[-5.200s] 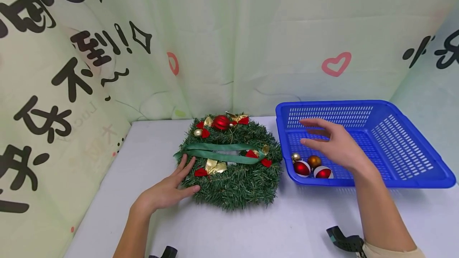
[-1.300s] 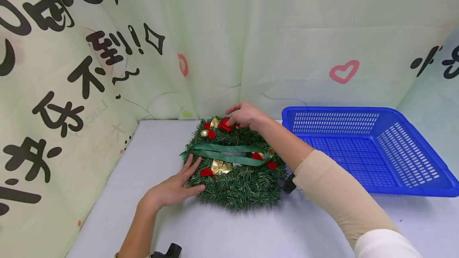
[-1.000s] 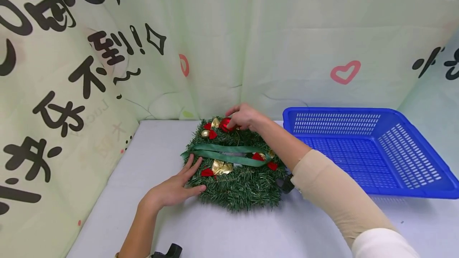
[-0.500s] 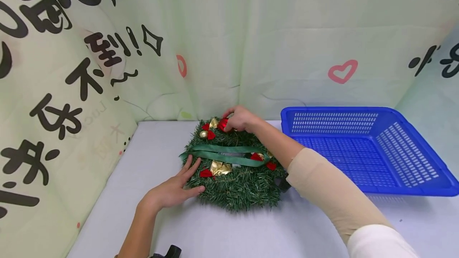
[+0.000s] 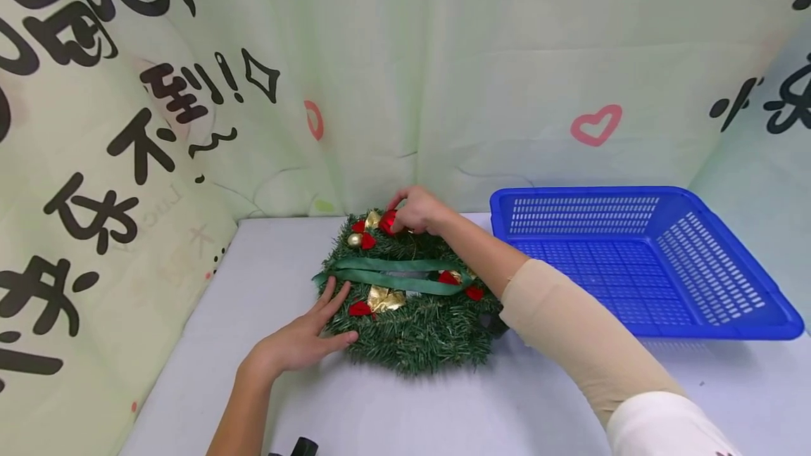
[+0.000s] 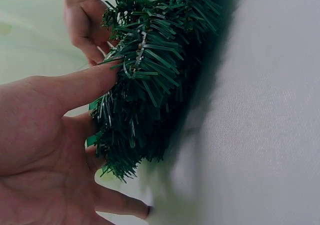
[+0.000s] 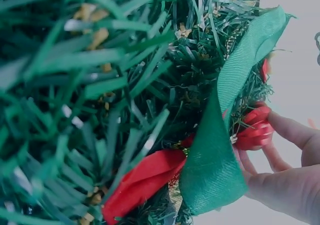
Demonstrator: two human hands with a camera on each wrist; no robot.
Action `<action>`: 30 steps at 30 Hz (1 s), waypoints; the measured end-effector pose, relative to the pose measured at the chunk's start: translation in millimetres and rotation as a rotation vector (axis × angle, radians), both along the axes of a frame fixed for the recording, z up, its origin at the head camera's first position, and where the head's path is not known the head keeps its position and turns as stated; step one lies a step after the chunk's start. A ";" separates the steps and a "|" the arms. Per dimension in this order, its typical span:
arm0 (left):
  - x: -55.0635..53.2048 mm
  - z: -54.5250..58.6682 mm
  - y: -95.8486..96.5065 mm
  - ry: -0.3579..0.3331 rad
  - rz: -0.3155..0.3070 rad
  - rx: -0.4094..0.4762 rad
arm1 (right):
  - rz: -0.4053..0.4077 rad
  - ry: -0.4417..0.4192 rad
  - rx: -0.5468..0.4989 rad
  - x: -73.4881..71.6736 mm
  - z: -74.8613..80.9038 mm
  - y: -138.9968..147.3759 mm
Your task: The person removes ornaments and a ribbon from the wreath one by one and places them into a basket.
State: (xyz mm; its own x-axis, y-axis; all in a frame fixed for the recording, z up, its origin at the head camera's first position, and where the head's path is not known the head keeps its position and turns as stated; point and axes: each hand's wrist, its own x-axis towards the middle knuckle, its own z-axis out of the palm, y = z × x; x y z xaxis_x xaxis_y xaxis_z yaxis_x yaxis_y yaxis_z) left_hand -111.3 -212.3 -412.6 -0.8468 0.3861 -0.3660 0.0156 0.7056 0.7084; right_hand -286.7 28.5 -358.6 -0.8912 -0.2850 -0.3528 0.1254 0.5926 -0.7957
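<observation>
A green Christmas wreath (image 5: 418, 343) lies on the table with a flat green ribbon (image 5: 393, 277) across its middle. Gold bows (image 5: 385, 299), red bows (image 5: 359, 309) and a small gold ball (image 5: 355, 240) decorate it. At its far side my right hand (image 5: 418, 211) pinches a shiny red Christmas ball (image 7: 255, 130) between thumb and fingers, as the right wrist view shows. My left hand (image 5: 300, 340) rests on the wreath's left edge, fingers spread and straight. From the left wrist view, its thumb (image 6: 90, 85) presses on the needles.
To the right stands a blue perforated plastic basket (image 5: 646, 280); my right sleeve (image 5: 576, 329) covers its near left corner. A printed curtain (image 5: 507, 90) hangs right behind the table (image 5: 393, 414) and along its left.
My right hand has gone from over the basket to the wreath's red ball. In the last second its fingers have closed further round the ball. The left hand keeps its place.
</observation>
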 end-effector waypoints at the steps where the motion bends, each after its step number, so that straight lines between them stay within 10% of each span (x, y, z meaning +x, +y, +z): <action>1: -0.1 -0.6 -0.3 0.001 0.001 0.000 | 0.000 0.000 0.002 0.4 0.6 0.0; 30: 1.8 0.3 0.1 0.004 -0.001 0.009 | 0.008 -0.021 -0.052 10.9 17.8 4.8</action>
